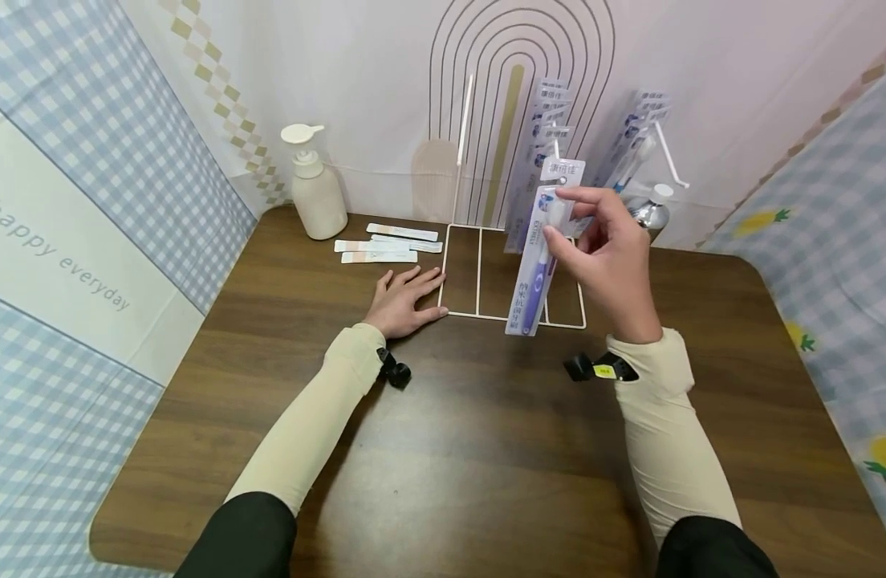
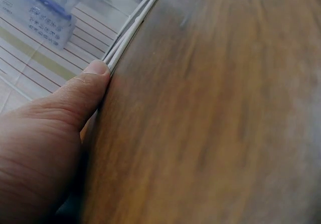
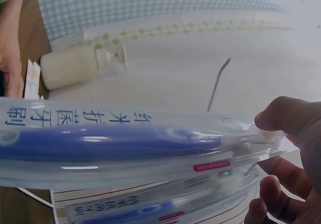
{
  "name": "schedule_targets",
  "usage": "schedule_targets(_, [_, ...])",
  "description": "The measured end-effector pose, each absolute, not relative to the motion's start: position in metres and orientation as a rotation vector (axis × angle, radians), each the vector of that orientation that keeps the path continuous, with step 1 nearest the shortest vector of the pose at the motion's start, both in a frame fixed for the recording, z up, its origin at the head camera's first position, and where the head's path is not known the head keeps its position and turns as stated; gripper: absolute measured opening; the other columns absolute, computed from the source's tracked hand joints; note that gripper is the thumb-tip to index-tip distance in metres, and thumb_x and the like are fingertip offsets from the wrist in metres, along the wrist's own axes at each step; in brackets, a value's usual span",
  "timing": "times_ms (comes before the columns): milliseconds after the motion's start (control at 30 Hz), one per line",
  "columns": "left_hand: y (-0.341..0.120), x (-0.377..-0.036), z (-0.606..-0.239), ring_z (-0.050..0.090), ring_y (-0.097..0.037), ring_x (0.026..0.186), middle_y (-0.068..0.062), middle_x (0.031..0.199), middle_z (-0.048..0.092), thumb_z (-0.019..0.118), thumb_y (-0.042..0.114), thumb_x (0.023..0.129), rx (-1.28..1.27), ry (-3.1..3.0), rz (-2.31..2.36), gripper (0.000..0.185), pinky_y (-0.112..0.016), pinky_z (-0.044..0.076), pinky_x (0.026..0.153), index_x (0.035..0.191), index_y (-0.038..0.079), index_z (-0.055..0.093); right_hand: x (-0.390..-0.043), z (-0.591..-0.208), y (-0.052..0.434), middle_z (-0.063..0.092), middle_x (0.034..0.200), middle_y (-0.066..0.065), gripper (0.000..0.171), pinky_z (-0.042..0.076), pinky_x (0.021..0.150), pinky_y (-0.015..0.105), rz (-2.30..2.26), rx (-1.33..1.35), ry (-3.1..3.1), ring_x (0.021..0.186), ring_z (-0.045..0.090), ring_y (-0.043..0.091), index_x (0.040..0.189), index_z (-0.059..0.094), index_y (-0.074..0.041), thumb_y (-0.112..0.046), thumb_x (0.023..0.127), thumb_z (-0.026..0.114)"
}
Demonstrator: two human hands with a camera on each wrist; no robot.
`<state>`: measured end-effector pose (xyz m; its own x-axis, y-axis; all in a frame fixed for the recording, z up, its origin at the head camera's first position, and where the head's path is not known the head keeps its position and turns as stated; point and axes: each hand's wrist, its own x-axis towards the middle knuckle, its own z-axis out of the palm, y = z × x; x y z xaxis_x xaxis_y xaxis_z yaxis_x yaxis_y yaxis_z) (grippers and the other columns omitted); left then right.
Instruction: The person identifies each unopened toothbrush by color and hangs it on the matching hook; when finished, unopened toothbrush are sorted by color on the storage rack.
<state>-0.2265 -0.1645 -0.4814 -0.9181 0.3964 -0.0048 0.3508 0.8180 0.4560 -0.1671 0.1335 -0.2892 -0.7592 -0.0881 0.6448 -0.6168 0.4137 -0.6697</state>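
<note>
The packaged toothbrush [image 1: 540, 255] hangs nearly upright above the near right part of the white wire rack [image 1: 479, 273], its lower end just over the rack's base. My right hand [image 1: 607, 265] pinches the top of the pack between thumb and fingertips [image 3: 277, 116]. I judge the step in hand to be hanging this pack on a rack hook [image 1: 670, 164], beside the packs [image 1: 547, 120] already there; the next move calls for lining its top hole up with the hook. My left hand [image 1: 403, 299] lies flat and spread on the table [image 1: 486, 449], thumb [image 2: 88, 91] touching the rack's base wire.
</note>
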Motion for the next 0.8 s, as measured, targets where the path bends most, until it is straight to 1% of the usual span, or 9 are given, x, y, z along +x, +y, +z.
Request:
schedule_targets(200, [-0.162,-0.228,-0.485,0.018,-0.021,0.161,0.013,0.172,0.029,0.060,0.060,0.103,0.614,2.895,0.702,0.075,-0.057,-0.003,0.126,0.167,0.029,0.036,-0.183,-0.290,0.127,0.067,0.098,0.019,0.037,0.034,0.055,0.019,1.415,0.558,-2.142,0.058,0.041,0.006,0.124,0.067,0.006,0.007,0.089,0.076])
schedule_targets(367, [-0.160,-0.229,-0.483,0.019,-0.022,0.161,0.011,0.171,0.031,0.061,0.059,0.103,0.623,2.894,0.719,0.075,-0.057,-0.002,0.126,0.167,0.028,0.037,-0.199,-0.293,0.128,0.068,0.102,0.020,0.036,0.036,0.057,0.019,1.443,0.543,-2.118,0.058,0.041,0.005,0.124,0.064,0.011,0.010,0.089,0.076])
schedule_targets(467, [-0.159,-0.230,-0.482,0.019,-0.022,0.160,0.011,0.171,0.031,0.061,0.058,0.103,0.631,2.891,0.723,0.074,-0.057,-0.002,0.126,0.167,0.028,0.037,-0.206,-0.294,0.130,0.067,0.103,0.020,0.037,0.037,0.057,0.020,1.451,0.539,-2.113,0.058,0.042,0.005,0.125,0.063,0.012,0.010,0.090,0.076])
schedule_targets(567, [-0.157,-0.232,-0.483,0.019,-0.021,0.160,0.011,0.171,0.031,0.061,0.059,0.103,0.639,2.886,0.722,0.074,-0.057,-0.002,0.126,0.167,0.028,0.037,-0.209,-0.295,0.132,0.066,0.101,0.019,0.038,0.037,0.057,0.020,1.460,0.519,-2.125,0.058,0.042,0.006,0.127,0.063,0.010,0.008,0.091,0.075])
schedule_targets(667, [-0.156,-0.234,-0.486,0.018,-0.021,0.161,0.012,0.171,0.030,0.060,0.060,0.103,0.645,2.884,0.716,0.075,-0.056,-0.002,0.126,0.167,0.029,0.036,-0.211,-0.297,0.134,0.067,0.105,0.021,0.038,0.038,0.058,0.019,1.448,0.497,-2.151,0.060,0.044,0.006,0.128,0.063,0.008,0.006,0.092,0.075])
schedule_targets(700, [-0.156,-0.235,-0.487,0.019,-0.021,0.160,0.012,0.171,0.030,0.060,0.060,0.103,0.646,2.884,0.719,0.075,-0.057,-0.002,0.126,0.167,0.029,0.036,-0.213,-0.300,0.135,0.067,0.108,0.019,0.039,0.039,0.058,0.019,1.437,0.492,-2.158,0.060,0.045,0.007,0.129,0.063,0.007,0.006,0.092,0.075])
schedule_targets(800, [-0.158,-0.235,-0.490,0.019,-0.022,0.160,0.011,0.172,0.030,0.061,0.060,0.102,0.639,2.886,0.729,0.076,-0.058,-0.002,0.126,0.167,0.028,0.037,-0.222,-0.313,0.141,0.065,0.110,0.006,0.040,0.042,0.061,0.018,1.375,0.481,-2.166,0.064,0.048,0.006,0.130,0.067,0.002,0.002,0.092,0.078])
